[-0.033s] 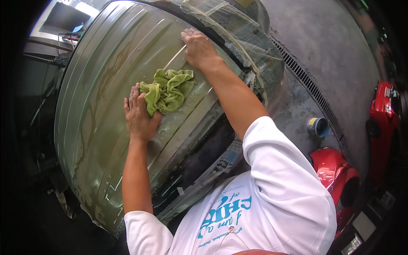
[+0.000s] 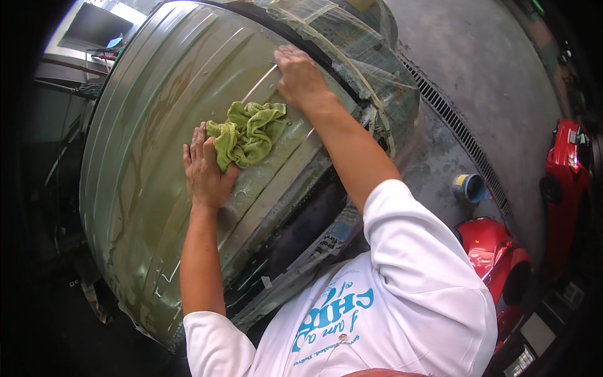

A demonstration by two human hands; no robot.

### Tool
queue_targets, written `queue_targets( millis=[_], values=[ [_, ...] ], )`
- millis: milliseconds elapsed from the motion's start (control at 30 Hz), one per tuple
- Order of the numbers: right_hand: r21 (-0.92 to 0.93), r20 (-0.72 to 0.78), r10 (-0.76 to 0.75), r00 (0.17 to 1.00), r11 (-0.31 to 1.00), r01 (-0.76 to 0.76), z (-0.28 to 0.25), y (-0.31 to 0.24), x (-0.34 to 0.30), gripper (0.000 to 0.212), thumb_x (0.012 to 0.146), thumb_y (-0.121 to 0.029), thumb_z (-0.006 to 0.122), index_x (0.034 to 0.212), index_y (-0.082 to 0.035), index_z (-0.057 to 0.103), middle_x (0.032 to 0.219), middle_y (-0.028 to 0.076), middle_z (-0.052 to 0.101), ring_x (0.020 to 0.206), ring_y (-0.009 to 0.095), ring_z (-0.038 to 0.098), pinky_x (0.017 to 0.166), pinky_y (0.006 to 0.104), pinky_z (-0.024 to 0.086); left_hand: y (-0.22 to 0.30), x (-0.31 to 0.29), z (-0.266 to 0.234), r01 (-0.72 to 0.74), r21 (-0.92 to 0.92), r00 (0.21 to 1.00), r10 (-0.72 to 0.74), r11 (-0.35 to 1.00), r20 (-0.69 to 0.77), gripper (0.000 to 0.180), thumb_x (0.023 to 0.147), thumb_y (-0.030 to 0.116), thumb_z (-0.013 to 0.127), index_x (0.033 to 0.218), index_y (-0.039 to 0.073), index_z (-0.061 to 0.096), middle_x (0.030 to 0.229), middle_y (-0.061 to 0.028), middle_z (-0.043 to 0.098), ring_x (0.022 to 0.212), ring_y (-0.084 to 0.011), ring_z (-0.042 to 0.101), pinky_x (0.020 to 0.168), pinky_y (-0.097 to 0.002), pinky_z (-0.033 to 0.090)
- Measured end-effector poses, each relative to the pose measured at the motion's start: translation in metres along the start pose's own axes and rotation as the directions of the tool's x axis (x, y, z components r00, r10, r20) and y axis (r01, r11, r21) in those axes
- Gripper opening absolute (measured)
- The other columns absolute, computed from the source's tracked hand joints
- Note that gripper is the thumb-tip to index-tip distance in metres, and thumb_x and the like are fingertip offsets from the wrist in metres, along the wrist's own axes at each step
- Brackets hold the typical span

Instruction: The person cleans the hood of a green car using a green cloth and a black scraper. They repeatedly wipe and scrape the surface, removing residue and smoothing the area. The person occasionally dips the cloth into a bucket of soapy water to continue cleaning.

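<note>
A wet, olive-tinted vehicle roof (image 2: 144, 163) with long ridges fills the left and middle of the view. On it lies a crumpled lime-green cloth (image 2: 257, 129). My left hand (image 2: 210, 173) rests on the roof and grips the cloth's left edge, its thumb below the folds. Farther up and to the right, my right hand (image 2: 301, 75) presses on the roof close to its edge, fingers bent and drawn together. Whatever may lie under those fingers is hidden. Water streaks and drops cover the panel around both hands.
Clear plastic sheeting and masking tape (image 2: 370, 88) cover the vehicle's far right side. Newspaper (image 2: 339, 229) lines the near edge by my shirt. On the floor at right are a blue bucket (image 2: 469, 187), a drain grate (image 2: 449, 113) and red cars (image 2: 568, 163).
My right hand has slid slightly right along the roof, its forearm shifting with it. The left hand and the cloth stay in place.
</note>
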State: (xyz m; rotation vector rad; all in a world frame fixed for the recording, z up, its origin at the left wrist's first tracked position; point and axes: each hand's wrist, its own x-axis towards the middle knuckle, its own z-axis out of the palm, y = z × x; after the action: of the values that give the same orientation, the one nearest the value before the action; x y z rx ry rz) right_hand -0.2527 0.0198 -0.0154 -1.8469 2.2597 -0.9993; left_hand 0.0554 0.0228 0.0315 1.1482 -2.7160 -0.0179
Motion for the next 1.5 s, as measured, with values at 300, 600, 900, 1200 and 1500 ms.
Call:
queue_targets(
  millis=[300, 600, 900, 1200, 1500],
  values=[
    [0.028, -0.116, -0.032, 0.993, 0.999, 0.035, -0.026, 0.022, -0.059, 0.05, 0.089, 0.005, 0.05, 0.137, 0.011, 0.065, 0.148, 0.032, 0.061, 0.145, 0.044, 0.054, 0.127, 0.0475, 0.04, -0.003, -0.005, 0.001, 0.02, -0.016, 1.0, -0.02, 1.0, -0.007, 0.071, 0.086, 0.052, 0.074, 0.138, 0.008, 0.052, 0.171, -0.022, 0.04, 0.159, -0.0424, 0.036, 0.128, -0.0647, 0.024],
    [0.035, -0.044, 0.001, 0.999, 0.999, 0.001, -0.034, 0.023, -0.087, 0.054, 0.089, 0.009, 0.05, 0.141, 0.01, 0.062, 0.152, 0.03, 0.059, 0.148, 0.043, 0.052, 0.128, 0.0476, 0.039, -0.007, -0.006, -0.001, 0.044, -0.003, 0.999, -0.044, 0.999, 0.005, 0.07, 0.084, 0.05, 0.074, 0.136, 0.008, 0.052, 0.17, -0.0232, 0.039, 0.158, -0.0434, 0.036, 0.127, -0.0664, 0.024],
    [-0.008, 0.067, -0.098, 0.993, 0.995, 0.098, 0.021, 0.025, 0.05, 0.055, 0.091, -0.002, 0.06, 0.145, 0.008, 0.06, 0.157, 0.027, 0.056, 0.152, 0.04, 0.047, 0.13, 0.043, 0.035, 0.002, 0.002, -0.002, 0.044, -0.032, 0.999, -0.043, 0.999, 0.029, 0.069, 0.08, 0.048, 0.076, 0.133, 0.01, 0.053, 0.17, -0.0242, 0.039, 0.158, -0.0451, 0.036, 0.127, -0.0674, 0.024],
    [0.051, 0.342, 0.032, 0.939, 0.997, -0.052, 0.054, -0.021, 0.202, 0.047, 0.095, -0.01, 0.058, 0.14, 0.005, 0.063, 0.156, 0.026, 0.057, 0.15, 0.037, 0.051, 0.128, 0.0442, 0.039, 0.003, 0.01, -0.007, 0.055, -0.038, 0.998, -0.053, 0.998, 0.045, 0.068, 0.077, 0.042, 0.08, 0.131, 0.01, 0.053, 0.17, -0.0242, 0.038, 0.158, -0.0448, 0.036, 0.128, -0.0668, 0.023],
    [-0.082, 0.228, -0.06, 0.972, 0.993, 0.081, 0.013, 0.01, 0.053, 0.058, 0.096, -0.007, 0.064, 0.152, 0.004, 0.054, 0.164, 0.025, 0.049, 0.157, 0.036, 0.042, 0.133, 0.0433, 0.031, -0.001, 0.0, -0.006, 0.087, -0.041, 0.996, -0.086, 0.995, 0.037, 0.069, 0.077, 0.046, 0.078, 0.13, 0.01, 0.052, 0.17, -0.0248, 0.038, 0.158, -0.0454, 0.036, 0.128, -0.0671, 0.022]
  ],
)
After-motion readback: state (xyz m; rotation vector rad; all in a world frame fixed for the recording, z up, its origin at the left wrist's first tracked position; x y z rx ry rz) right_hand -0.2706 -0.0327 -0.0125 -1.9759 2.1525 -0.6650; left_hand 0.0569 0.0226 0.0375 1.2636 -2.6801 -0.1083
